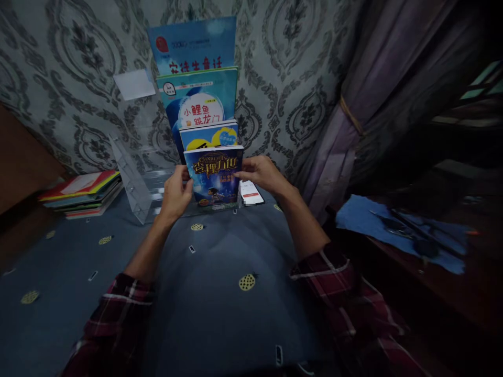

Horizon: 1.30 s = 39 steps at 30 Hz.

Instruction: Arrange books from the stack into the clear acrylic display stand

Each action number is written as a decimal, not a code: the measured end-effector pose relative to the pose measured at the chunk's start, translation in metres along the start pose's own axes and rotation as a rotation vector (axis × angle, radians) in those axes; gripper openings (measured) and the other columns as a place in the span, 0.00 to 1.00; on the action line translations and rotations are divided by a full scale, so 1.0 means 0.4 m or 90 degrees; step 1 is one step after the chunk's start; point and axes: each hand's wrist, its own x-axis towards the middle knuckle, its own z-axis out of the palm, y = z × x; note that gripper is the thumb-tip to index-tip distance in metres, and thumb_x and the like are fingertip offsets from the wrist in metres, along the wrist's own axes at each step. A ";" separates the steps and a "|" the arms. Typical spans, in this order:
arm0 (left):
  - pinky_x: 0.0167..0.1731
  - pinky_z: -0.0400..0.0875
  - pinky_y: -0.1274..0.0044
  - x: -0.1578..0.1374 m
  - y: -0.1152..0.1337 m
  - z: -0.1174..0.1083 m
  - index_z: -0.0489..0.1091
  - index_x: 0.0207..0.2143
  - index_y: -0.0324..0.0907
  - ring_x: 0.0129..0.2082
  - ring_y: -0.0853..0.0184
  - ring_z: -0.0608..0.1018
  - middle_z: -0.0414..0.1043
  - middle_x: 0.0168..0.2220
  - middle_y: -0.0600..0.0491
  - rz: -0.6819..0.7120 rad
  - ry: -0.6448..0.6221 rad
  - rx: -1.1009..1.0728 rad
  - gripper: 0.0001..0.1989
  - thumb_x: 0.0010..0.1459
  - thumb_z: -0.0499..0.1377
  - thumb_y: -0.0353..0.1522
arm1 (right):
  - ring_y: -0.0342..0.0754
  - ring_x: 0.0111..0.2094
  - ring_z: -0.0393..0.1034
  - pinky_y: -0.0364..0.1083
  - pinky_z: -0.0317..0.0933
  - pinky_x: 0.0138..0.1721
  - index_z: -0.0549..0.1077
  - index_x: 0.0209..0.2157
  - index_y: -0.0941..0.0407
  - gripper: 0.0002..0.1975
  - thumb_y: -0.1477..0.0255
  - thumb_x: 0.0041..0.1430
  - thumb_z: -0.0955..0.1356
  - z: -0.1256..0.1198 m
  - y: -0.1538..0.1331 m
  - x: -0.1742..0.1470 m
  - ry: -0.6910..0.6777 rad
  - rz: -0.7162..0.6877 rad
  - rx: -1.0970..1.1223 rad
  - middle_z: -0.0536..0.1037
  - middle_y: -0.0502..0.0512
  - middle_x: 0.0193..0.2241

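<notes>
A pile of thin books (86, 193) lies on the cloth to the left, near a clear rack (131, 183) whose front rows are occupied by upright books. On the right, a phone (251, 199) with a lit screen lies flat just beside the front book (215, 180), and the right hand (264, 174) covers part of the view of it. Farther right, a purple curtain (336, 131) gathered by a tie hangs beside a crumpled blue sheet (365, 217) with dark objects on it, too blurred to name.

The front book stands before three taller-reaching covers: a yellow-and-blue book (208, 137), a teal book (196, 86) and a blue book (192, 39) at the back. The left hand (177, 191) grips its left edge, thumb toward the front; the right hand pinches its right edge between thumb and fingers. Its lower edge is near the rack's front, though the dim view makes it hard to say whether it rests there.

The rack is stiff, see-through plastic with a slanting side panel, and a blank white card (135, 85) shows near its top. The cloth (212, 324) is smooth, dark blue, printed with yellow pineapples; the wallpaper (298, 47) carries grey scrolling medallions.
</notes>
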 end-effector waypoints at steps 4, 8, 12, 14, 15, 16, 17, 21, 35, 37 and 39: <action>0.37 0.69 0.73 -0.001 0.010 -0.008 0.65 0.37 0.45 0.34 0.64 0.77 0.74 0.33 0.53 0.005 -0.043 0.151 0.07 0.57 0.57 0.26 | 0.47 0.28 0.72 0.43 0.59 0.30 0.78 0.30 0.58 0.07 0.68 0.56 0.73 -0.004 -0.004 -0.002 -0.044 0.034 -0.076 0.77 0.50 0.24; 0.39 0.71 0.71 -0.004 0.014 -0.010 0.64 0.38 0.45 0.35 0.61 0.79 0.76 0.33 0.52 -0.045 -0.119 0.254 0.05 0.60 0.57 0.28 | 0.48 0.30 0.74 0.44 0.60 0.32 0.77 0.29 0.58 0.05 0.71 0.57 0.73 0.005 -0.010 -0.003 -0.086 0.067 -0.155 0.79 0.51 0.25; 0.41 0.72 0.70 -0.009 0.032 -0.007 0.64 0.42 0.44 0.40 0.57 0.81 0.79 0.37 0.49 -0.095 -0.175 0.324 0.05 0.64 0.55 0.29 | 0.48 0.31 0.76 0.43 0.61 0.32 0.79 0.32 0.58 0.04 0.71 0.60 0.73 0.012 -0.015 -0.003 -0.113 0.085 -0.212 0.81 0.52 0.26; 0.43 0.73 0.69 -0.010 0.044 -0.006 0.64 0.46 0.43 0.42 0.56 0.82 0.80 0.40 0.46 -0.119 -0.183 0.336 0.07 0.65 0.55 0.29 | 0.48 0.32 0.76 0.43 0.61 0.32 0.79 0.33 0.57 0.06 0.69 0.61 0.74 0.011 -0.019 -0.002 -0.116 0.099 -0.260 0.82 0.53 0.28; 0.43 0.73 0.69 -0.010 0.050 -0.005 0.63 0.48 0.42 0.43 0.55 0.83 0.80 0.41 0.45 -0.133 -0.185 0.335 0.09 0.66 0.55 0.29 | 0.49 0.32 0.76 0.43 0.60 0.31 0.79 0.32 0.57 0.07 0.68 0.61 0.74 0.009 -0.022 -0.002 -0.118 0.109 -0.290 0.82 0.53 0.28; 0.44 0.74 0.69 -0.009 0.056 -0.005 0.62 0.50 0.41 0.44 0.55 0.83 0.81 0.42 0.43 -0.149 -0.188 0.331 0.10 0.66 0.55 0.29 | 0.49 0.32 0.76 0.43 0.59 0.31 0.79 0.31 0.58 0.09 0.67 0.62 0.74 0.008 -0.026 -0.001 -0.119 0.122 -0.318 0.82 0.54 0.28; 0.45 0.74 0.68 -0.009 0.060 -0.004 0.61 0.52 0.40 0.46 0.54 0.83 0.81 0.43 0.41 -0.164 -0.191 0.326 0.12 0.67 0.55 0.29 | 0.49 0.32 0.76 0.44 0.59 0.32 0.79 0.30 0.58 0.11 0.66 0.63 0.73 0.006 -0.031 -0.001 -0.121 0.135 -0.339 0.82 0.55 0.28; 0.47 0.74 0.67 -0.009 0.073 -0.001 0.62 0.53 0.38 0.49 0.52 0.83 0.81 0.46 0.38 -0.200 -0.215 0.343 0.12 0.69 0.54 0.29 | 0.49 0.34 0.78 0.43 0.60 0.33 0.80 0.33 0.58 0.11 0.65 0.65 0.72 0.004 -0.055 -0.003 -0.143 0.182 -0.357 0.83 0.56 0.29; 0.45 0.74 0.67 -0.007 0.116 0.001 0.65 0.51 0.35 0.47 0.50 0.83 0.80 0.45 0.34 -0.236 -0.286 0.420 0.11 0.72 0.47 0.27 | 0.51 0.35 0.79 0.42 0.63 0.32 0.81 0.34 0.57 0.08 0.70 0.64 0.70 0.046 -0.064 -0.004 -0.222 0.246 -0.373 0.83 0.56 0.27; 0.46 0.74 0.67 -0.009 0.110 0.004 0.65 0.51 0.35 0.47 0.50 0.83 0.80 0.45 0.34 -0.235 -0.282 0.417 0.11 0.71 0.47 0.27 | 0.50 0.34 0.79 0.42 0.63 0.32 0.81 0.34 0.56 0.07 0.70 0.64 0.70 0.049 -0.062 -0.004 -0.227 0.244 -0.368 0.82 0.56 0.26; 0.46 0.74 0.67 -0.010 0.104 0.007 0.65 0.51 0.35 0.47 0.51 0.83 0.80 0.45 0.34 -0.234 -0.279 0.415 0.11 0.71 0.47 0.26 | 0.50 0.33 0.79 0.42 0.63 0.32 0.81 0.33 0.56 0.07 0.71 0.63 0.70 0.051 -0.060 -0.003 -0.229 0.243 -0.364 0.81 0.55 0.25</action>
